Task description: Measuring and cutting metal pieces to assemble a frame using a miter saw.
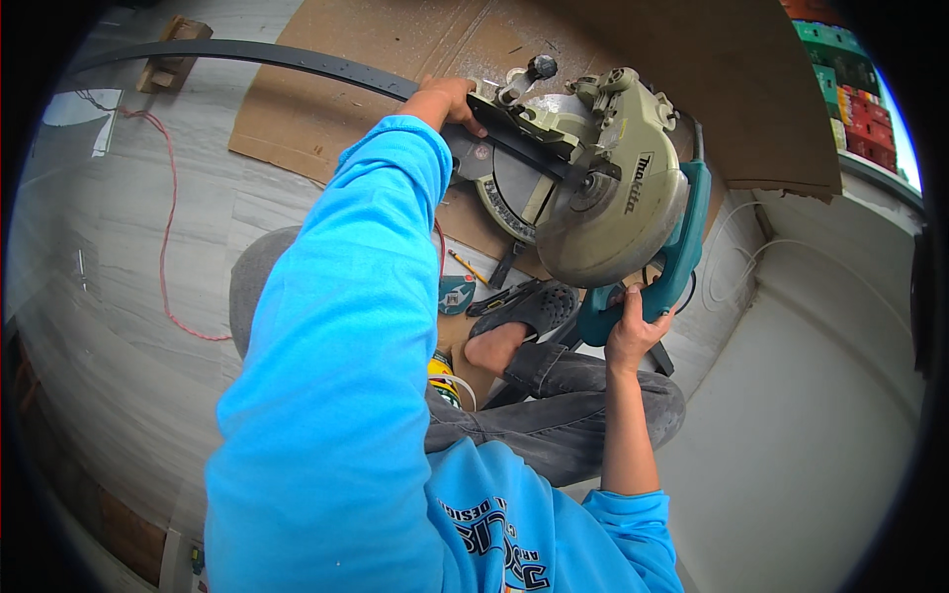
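Note:
A miter saw (633, 133) with a pale green body and a teal handle stands in front of me, tilted toward the right. My right hand (636, 331) is closed around the lower end of its handle. A long dark metal bar (326, 67) runs in from the far left and lies along the saw's fence, ending near the round blade (583, 232). With my left hand (453, 103) I grip the bar at the left side of the saw, fingers over it and thumb on the near side. The blade's lower edge looks smeared.
Cardboard (297, 119) lies under the saw, and more stands behind it. A wooden block (173, 54) sits beneath the bar's far left part. Close to my clog (534, 306) are a pencil (469, 267) and a teal disc (456, 295). A red cord (170, 208) crosses the floor at left.

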{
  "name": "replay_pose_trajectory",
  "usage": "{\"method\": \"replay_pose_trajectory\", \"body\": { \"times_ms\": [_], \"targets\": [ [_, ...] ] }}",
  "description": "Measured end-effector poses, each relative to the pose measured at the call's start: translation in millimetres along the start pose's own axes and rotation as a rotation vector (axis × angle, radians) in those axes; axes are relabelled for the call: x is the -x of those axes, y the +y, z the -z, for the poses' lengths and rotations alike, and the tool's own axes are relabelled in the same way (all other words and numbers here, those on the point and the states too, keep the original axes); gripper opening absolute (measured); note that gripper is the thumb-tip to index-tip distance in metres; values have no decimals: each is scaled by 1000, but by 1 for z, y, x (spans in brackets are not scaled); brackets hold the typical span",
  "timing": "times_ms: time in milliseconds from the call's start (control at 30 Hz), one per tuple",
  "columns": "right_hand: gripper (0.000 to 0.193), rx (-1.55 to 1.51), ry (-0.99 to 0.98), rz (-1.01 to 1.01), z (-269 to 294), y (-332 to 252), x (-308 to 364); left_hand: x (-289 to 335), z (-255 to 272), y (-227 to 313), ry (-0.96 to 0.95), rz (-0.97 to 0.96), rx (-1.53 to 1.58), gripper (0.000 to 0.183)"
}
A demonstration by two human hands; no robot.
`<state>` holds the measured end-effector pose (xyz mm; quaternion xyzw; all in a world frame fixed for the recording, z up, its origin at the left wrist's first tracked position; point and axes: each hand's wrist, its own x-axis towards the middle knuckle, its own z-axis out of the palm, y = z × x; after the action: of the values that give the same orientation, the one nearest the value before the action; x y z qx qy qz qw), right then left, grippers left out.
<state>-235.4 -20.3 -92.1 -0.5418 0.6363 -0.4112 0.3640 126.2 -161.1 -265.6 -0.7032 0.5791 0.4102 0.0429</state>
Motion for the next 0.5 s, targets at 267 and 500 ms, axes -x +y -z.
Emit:
{"method": "replay_pose_trajectory", "body": {
  "times_ms": [267,500],
  "targets": [
    [36,-3,-11,19,-5,1,2,8,4,-4,27,-5,-7,83],
    [31,79,94,-14,13,4,2,-15,-1,20,54,-66,-19,97]
  ]
}}
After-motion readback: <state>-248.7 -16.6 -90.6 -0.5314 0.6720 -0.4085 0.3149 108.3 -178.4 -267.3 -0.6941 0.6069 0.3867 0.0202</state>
